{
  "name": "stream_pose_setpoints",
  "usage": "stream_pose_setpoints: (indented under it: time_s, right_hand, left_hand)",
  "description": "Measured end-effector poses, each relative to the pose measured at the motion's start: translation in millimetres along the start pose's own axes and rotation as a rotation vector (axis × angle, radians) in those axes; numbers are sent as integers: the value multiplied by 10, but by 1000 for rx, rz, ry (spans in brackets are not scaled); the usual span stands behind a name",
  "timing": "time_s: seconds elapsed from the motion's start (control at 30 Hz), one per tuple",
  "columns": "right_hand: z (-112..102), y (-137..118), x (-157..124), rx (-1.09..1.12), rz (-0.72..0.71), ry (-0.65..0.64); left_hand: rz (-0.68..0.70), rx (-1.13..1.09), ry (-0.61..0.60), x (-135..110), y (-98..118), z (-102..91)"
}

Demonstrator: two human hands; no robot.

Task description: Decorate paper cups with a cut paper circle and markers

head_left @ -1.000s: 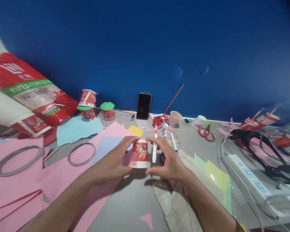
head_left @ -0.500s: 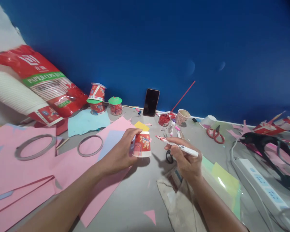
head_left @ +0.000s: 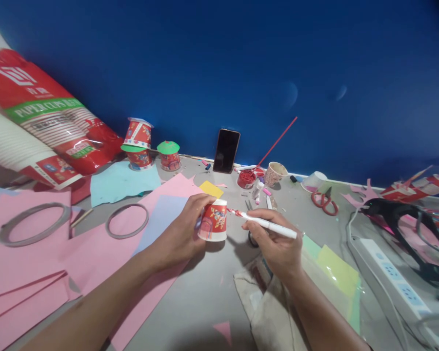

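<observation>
A red bag (head_left: 58,112) lies at the far left. Near it, a gray ring (head_left: 34,242) sits on pink paper (head_left: 91,258). Next is a small cup with a green top (head_left: 169,156). The left hand (head_left: 181,231) holds a red cup (head_left: 217,223) upside down, over the middle of the surface (head_left: 201,302). The phone (head_left: 226,151) leans behind it. The right hand (head_left: 283,243) pinches a white pen (head_left: 272,225). Its red tip is right by the cup's side; I can't tell if they touch. Scissors (head_left: 326,199) lie farther right.
</observation>
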State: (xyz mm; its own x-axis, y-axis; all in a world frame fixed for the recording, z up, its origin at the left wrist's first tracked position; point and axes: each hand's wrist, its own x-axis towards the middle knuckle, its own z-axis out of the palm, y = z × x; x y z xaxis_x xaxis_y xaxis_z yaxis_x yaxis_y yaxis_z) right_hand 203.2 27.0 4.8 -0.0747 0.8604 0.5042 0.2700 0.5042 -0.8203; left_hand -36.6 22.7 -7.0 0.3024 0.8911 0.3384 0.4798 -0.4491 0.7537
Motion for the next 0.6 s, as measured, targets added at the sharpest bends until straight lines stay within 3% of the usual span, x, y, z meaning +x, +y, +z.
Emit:
stream_pose_setpoints:
  time_s: [0.2, 0.4, 0.6]
  right_hand:
    - [10, 12, 34, 24, 74, 82]
    - [36, -31, 68, 191, 195, 109]
    - [34, -51, 86, 229, 198, 141]
  left_hand:
    - [-22, 16, 6, 13, 34, -7]
    - [20, 46, 45, -4, 46, 7]
    - [79, 70, 45, -18, 51, 19]
